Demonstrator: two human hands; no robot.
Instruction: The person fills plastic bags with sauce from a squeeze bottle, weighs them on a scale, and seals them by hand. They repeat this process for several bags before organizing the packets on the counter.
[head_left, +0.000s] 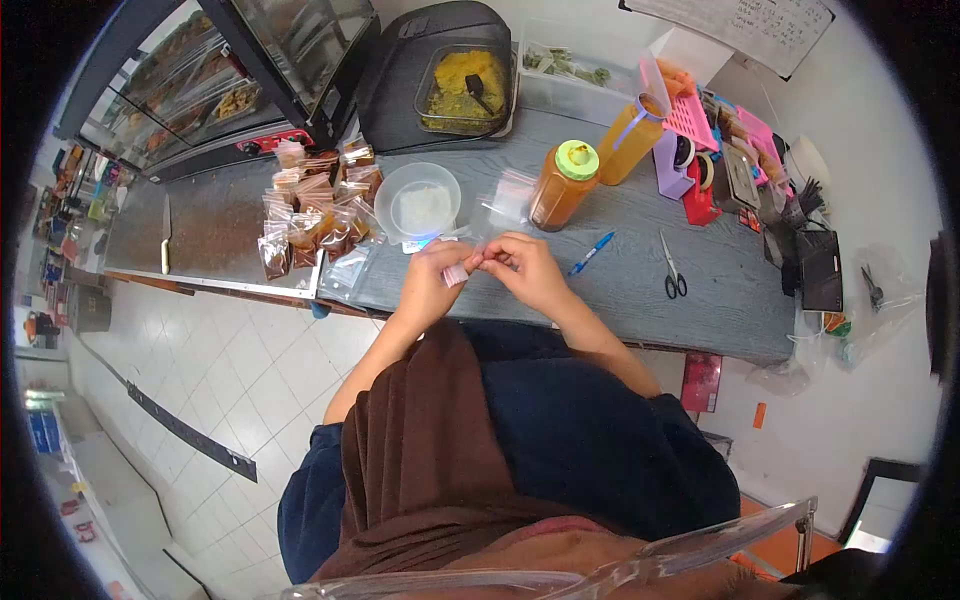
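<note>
Near the front edge of the grey table, my left hand (430, 282) is closed on a small clear zip bag (455, 274) with a pink-striped top. The fingers of my right hand (530, 275) pinch together against the left fingertips, at the bag's edge. Most of the bag is hidden by the fingers. Just beyond my hands lie more clear zip bags (512, 195). A round translucent bowl (390, 212) with something pale in it stands behind my left hand. A squeeze bottle (562, 185) of orange-brown sauce with a green lid stands behind my right hand.
Several filled sauce bags (305, 215) are heaped at the left. A blue pen (591, 254) and scissors (674, 268) lie to the right. A taller bottle (632, 140), a glass dish (430, 122) of yellow food, a display case (290, 70) and a knife (165, 250) stand or lie further off.
</note>
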